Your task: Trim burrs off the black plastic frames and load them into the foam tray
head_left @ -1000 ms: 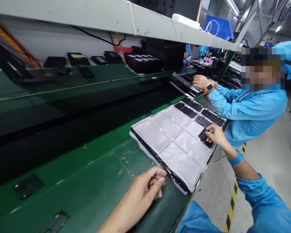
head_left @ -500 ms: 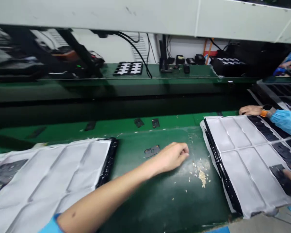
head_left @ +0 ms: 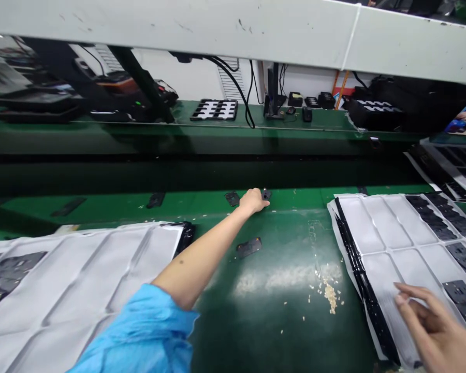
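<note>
My left hand point(head_left: 252, 201) reaches far out across the green belt point(head_left: 279, 321). Its fingers are curled onto a small black part point(head_left: 266, 194) at the belt's far edge. Another small black part point(head_left: 232, 198) lies just left of that hand, and a third point(head_left: 249, 247) lies nearer to me under the forearm. My right hand point(head_left: 431, 326) hovers at the lower right with its fingers spread and nothing in it, above the right tray point(head_left: 376, 243). A white sheet covers that tray, and black parts show in its right-hand pockets.
A second sheet-covered tray point(head_left: 81, 280) lies at the lower left. Pale crumbs point(head_left: 330, 295) are scattered on the belt beside the right tray. More black parts point(head_left: 156, 199) sit along the far edge. A grey shelf point(head_left: 217, 26) runs overhead, with a black tray point(head_left: 214, 110) and cables behind.
My view has swung left from the co-worker to the belt. My left hand has moved from the middle of the belt out to the far edge. My right hand has lifted off the right tray.
</note>
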The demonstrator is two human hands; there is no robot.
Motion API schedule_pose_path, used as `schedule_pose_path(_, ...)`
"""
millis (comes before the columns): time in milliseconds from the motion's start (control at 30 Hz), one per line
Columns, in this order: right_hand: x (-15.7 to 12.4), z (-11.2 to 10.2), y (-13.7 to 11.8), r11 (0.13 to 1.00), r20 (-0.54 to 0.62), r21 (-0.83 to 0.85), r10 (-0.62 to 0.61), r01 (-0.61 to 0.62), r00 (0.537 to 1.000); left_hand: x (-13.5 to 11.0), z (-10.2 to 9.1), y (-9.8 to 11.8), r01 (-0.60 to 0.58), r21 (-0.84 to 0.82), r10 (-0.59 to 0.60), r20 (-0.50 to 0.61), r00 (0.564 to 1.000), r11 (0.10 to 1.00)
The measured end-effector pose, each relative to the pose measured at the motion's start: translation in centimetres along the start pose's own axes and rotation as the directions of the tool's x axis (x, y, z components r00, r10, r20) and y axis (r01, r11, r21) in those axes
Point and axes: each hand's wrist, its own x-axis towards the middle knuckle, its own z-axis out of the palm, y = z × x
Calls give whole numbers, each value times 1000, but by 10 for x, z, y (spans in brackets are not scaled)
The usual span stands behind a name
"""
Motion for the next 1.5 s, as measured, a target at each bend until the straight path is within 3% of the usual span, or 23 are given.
schedule_pose_path(100,-11,40,-36,986,69,165,-39,27,997,-40,3,7,-193,-94,196,29,980,977)
schedule_pose_path(267,-2,101,-90,944,96,331,-46,11,994,-147,6,8,-443,-247,482,126,867,862)
schedule_pose_path(367,6,119,-110,911,249,412,-86,-25,965,-199,10,0,-535,-311,578,58,814,785)
schedule_pose_path(500,1,123,-119,870,415,488,-169,-62,894,-235,21,-14,-528,-386,560,-36,828,756)
schedule_pose_path(700,-9,120,-115,853,422,516,-177,-75,889,-248,39,-24,-541,-447,567,-88,819,712)
schedule_pose_path(933,-6,127,-111,841,419,541,-258,-12,870,-246,47,-27,-523,-457,562,-61,825,719)
schedule_pose_path(1133,1,125,-110,844,438,536,-312,34,843,-243,50,-27,-500,-447,555,-8,832,742)
schedule_pose_path(1367,5,113,-112,837,459,540,-383,91,802,-244,51,-27,-540,-365,586,19,810,758)
schedule_pose_path(1500,4,112,-106,855,461,513,-353,80,814,-249,51,-25,-563,-333,599,6,801,756)
